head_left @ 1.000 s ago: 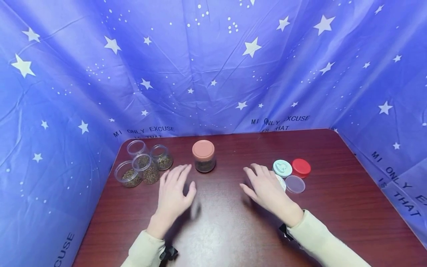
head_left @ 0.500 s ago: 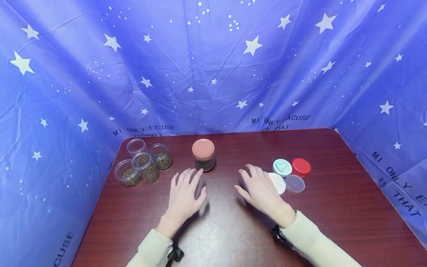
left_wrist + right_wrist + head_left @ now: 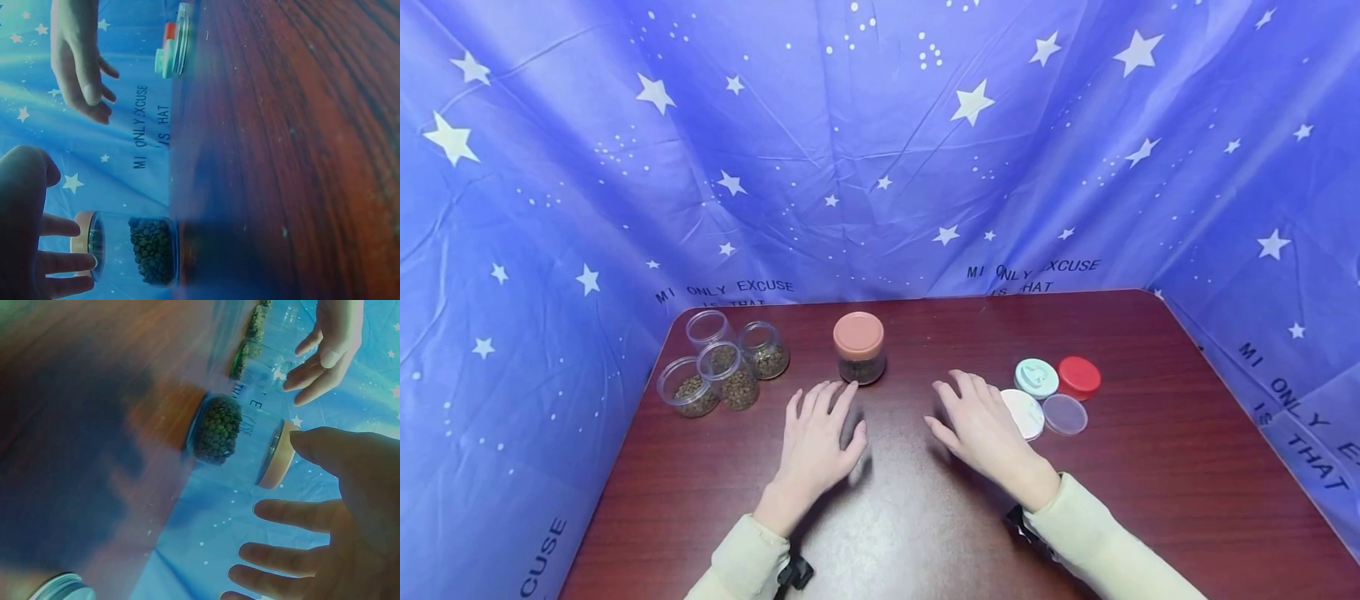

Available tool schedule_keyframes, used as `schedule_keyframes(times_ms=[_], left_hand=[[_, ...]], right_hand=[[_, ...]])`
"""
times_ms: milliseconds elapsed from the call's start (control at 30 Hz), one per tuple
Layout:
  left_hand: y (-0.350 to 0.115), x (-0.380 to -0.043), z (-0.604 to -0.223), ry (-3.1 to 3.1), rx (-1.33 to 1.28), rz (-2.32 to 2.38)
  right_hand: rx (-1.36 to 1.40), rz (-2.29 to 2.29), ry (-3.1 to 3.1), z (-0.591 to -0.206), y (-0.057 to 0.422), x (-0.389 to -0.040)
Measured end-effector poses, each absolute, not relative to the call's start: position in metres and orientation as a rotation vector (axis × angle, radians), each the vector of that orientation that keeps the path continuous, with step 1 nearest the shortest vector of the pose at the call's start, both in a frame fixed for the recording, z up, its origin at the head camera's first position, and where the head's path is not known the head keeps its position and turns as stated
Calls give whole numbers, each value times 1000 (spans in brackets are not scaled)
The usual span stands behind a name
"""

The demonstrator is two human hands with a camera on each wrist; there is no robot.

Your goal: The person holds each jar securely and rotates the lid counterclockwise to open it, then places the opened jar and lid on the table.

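Observation:
A clear jar (image 3: 861, 368) with an orange-pink lid (image 3: 859, 335) stands upright at the back middle of the table. Dark pellets (image 3: 151, 250) fill its lower part in the left wrist view. My left hand (image 3: 817, 446) hovers just in front of it, fingers spread and holding nothing. Off to the right, my right hand (image 3: 988, 429) is held over the table with loosely bent fingers, nothing in it. Close beside that hand lies a white lid (image 3: 1024, 415), partly covered by it. The right wrist view shows the same jar beyond my spread right fingers (image 3: 294, 515).
Several lidless clear jars (image 3: 730, 385) with brownish pellets cluster at the back left. On the right lie a mint lid (image 3: 1037, 379), a red lid (image 3: 1078, 377) and a translucent disc (image 3: 1065, 415). A blue starry curtain (image 3: 850, 167) hangs behind the table (image 3: 895, 517).
My left hand has moved right, to just in front of the lidded jar. My right hand has shifted slightly left, uncovering more of the white lid. Both have barely moved in the last half second.

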State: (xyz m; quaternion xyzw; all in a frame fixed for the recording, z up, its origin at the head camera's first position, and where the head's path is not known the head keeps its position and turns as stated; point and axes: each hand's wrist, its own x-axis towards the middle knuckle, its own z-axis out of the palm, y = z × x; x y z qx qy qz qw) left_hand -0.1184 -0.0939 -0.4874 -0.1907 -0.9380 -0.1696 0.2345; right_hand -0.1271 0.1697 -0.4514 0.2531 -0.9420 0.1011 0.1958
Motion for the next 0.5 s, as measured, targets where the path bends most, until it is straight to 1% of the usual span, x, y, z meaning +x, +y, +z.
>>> schedule_keyframes(times_ms=[200,500], left_hand=[[-96,-117,-488,-2595,-513,-458],[-95,-116,-487,-2625,-518,-430]], right_hand=[[729,288,-2633,-440,155,-140],[829,348,-2643,-409,117,-184]])
